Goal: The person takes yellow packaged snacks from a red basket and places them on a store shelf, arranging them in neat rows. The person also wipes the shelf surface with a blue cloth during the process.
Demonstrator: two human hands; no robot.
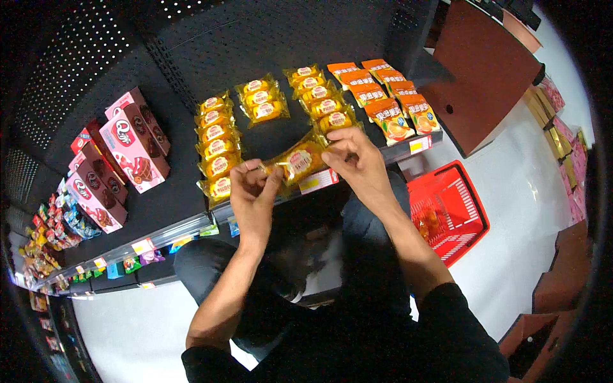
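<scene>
Between my two hands a yellow-wrapped packaged cake (300, 163) is stretched at the shelf's front edge, its label facing up. My left hand (255, 186) pinches the wrapper's left end, and my right hand (353, 160) pinches its right end. Behind it, rows of similar wrapped cakes lie on the black shelf: a long left row (218, 143), a shorter middle row (262, 100) and a right row (320, 95) that reaches close to my right hand. Orange snack pouches (388, 115) lie overlapped in two rows farther right.
Pink snack boxes (134, 148) stand at the left, with small colourful packets (57, 215) beyond. A price rail (167, 234) edges the shelf. A red shopping basket (467, 201) with some packets inside is on the floor at the right, near a brown cabinet (488, 72) and cartons (560, 282).
</scene>
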